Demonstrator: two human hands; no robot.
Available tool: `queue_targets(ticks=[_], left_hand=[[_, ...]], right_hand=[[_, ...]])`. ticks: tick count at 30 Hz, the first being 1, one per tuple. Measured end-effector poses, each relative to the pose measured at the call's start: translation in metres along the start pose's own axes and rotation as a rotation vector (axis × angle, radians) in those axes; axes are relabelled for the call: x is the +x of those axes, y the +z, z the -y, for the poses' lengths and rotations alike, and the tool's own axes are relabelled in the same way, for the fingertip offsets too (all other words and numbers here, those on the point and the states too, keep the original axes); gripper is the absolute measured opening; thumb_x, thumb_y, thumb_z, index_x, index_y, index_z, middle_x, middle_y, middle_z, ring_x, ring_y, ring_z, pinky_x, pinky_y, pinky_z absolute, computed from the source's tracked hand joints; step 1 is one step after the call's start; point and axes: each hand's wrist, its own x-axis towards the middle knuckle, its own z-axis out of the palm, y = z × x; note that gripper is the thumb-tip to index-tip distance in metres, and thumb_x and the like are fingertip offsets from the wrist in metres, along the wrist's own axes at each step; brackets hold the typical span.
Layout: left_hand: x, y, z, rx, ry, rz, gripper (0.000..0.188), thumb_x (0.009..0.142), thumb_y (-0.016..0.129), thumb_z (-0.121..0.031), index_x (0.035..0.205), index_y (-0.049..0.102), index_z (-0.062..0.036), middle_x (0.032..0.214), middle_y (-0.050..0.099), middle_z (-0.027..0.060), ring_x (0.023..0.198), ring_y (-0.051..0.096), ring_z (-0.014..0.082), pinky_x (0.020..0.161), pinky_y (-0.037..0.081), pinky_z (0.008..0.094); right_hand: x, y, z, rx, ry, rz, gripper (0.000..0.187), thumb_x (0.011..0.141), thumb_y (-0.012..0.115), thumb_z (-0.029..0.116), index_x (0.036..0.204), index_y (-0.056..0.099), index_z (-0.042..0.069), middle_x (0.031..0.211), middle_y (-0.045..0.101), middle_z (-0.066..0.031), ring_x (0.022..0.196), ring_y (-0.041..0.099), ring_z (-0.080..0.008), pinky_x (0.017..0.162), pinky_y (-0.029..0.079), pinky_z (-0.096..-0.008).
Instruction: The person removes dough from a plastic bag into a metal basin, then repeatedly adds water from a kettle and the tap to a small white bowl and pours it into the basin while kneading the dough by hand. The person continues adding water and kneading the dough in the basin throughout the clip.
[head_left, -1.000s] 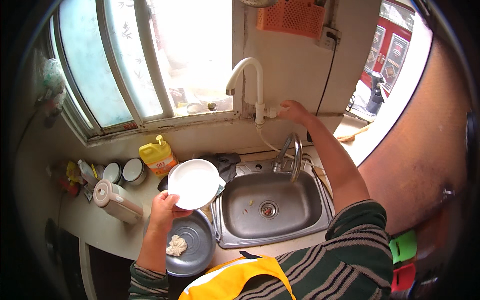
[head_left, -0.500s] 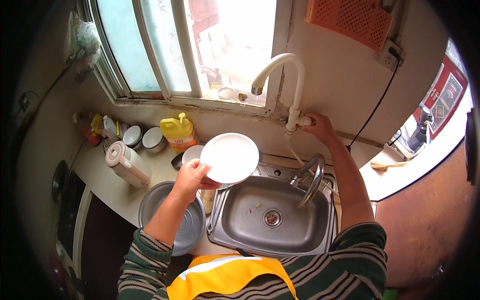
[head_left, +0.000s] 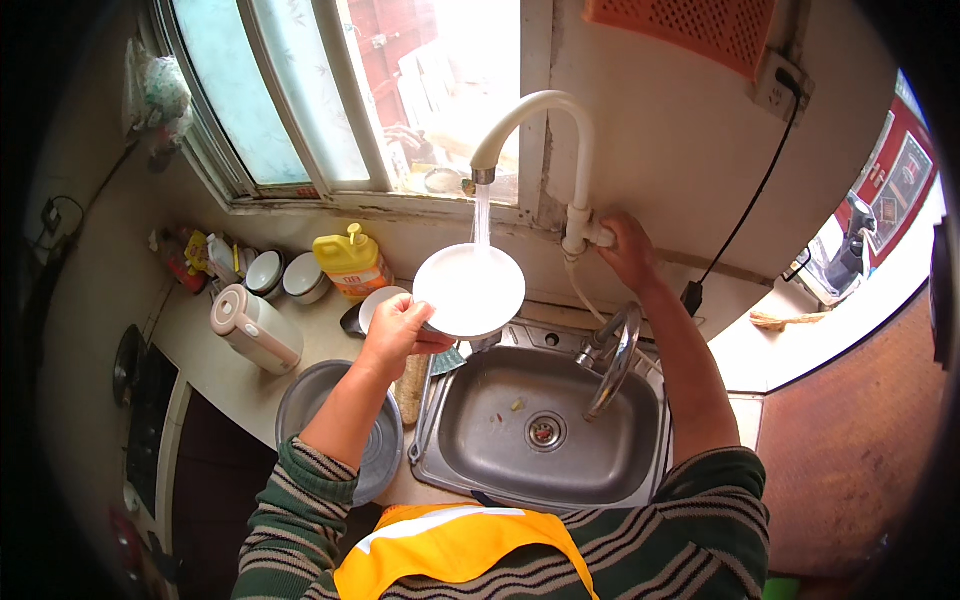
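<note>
My left hand (head_left: 392, 335) grips the near left rim of a white plate (head_left: 470, 300), thumb on top, and holds it tilted above the back left of the steel sink (head_left: 470, 455). Water (head_left: 482, 215) runs from the white gooseneck faucet (head_left: 545, 103) onto the plate's far part. At the faucet's base, my right hand (head_left: 630, 252) is closed around the white side handle (head_left: 600, 236); its fingertips are partly hidden. Small food scraps (head_left: 518, 404) lie in the sink near the drain (head_left: 545, 431).
A second, chrome faucet (head_left: 615, 365) arches over the sink's right side. Left of the sink stand a grey basin (head_left: 378, 465), a yellow jug (head_left: 350, 265), a white-and-pink kettle (head_left: 256, 332) and stacked bowls (head_left: 305, 278). A black cord (head_left: 750, 200) hangs on the right wall.
Water has started flowing from the white faucet. My left hand has raised the plate slightly away from me, under the stream. My right hand has stayed at the handle.
</note>
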Motion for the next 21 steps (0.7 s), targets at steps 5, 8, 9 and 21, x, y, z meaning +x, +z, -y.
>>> queue_targets(ticks=[5,8,9,21], left_hand=[[0.0025,0.0030,0.0038,-0.005,-0.010,0.007,0.026,0.086,0.055,-0.018,0.103,0.052,0.0018,0.087,0.066,0.0162,0.071,0.068,0.0261,0.065,0.059,0.0371],[0.0034,0.0049,0.0055,-0.009,-0.016,0.008,0.026,0.086,0.055,-0.018,0.102,0.052,0.0020,0.087,0.066,0.0164,0.071,0.068,0.0261,0.065,0.059,0.0370],[0.0034,0.0054,0.0061,-0.006,-0.008,0.007,0.026,0.086,0.054,-0.018,0.102,0.053,0.0022,0.087,0.066,0.0164,0.071,0.068,0.0261,0.065,0.059,0.0372],[0.0058,0.0075,0.0103,-0.050,0.001,0.015,0.020,0.090,0.054,-0.017,0.096,0.050,0.0013,0.084,0.064,0.0166,0.069,0.068,0.0280,0.062,0.059,0.0370]], right_hand=[[-0.0006,0.0007,0.0032,-0.018,0.028,0.005,0.041,0.067,0.073,0.006,0.103,0.054,0.008,0.101,0.055,-0.0130,0.097,0.054,-0.0340,0.080,0.046,-0.0409],[-0.0005,0.0009,0.0044,-0.033,0.024,0.001,0.040,0.068,0.073,0.007,0.103,0.054,0.009,0.100,0.054,-0.0128,0.096,0.054,-0.0337,0.079,0.046,-0.0415],[-0.0009,0.0010,0.0047,-0.038,0.030,0.005,0.040,0.068,0.073,0.007,0.103,0.054,0.009,0.100,0.054,-0.0128,0.096,0.054,-0.0338,0.079,0.046,-0.0415],[-0.0022,0.0052,0.0038,-0.043,0.012,-0.040,0.039,0.066,0.073,0.004,0.100,0.053,0.007,0.101,0.054,-0.0125,0.098,0.053,-0.0341,0.081,0.046,-0.0419]])
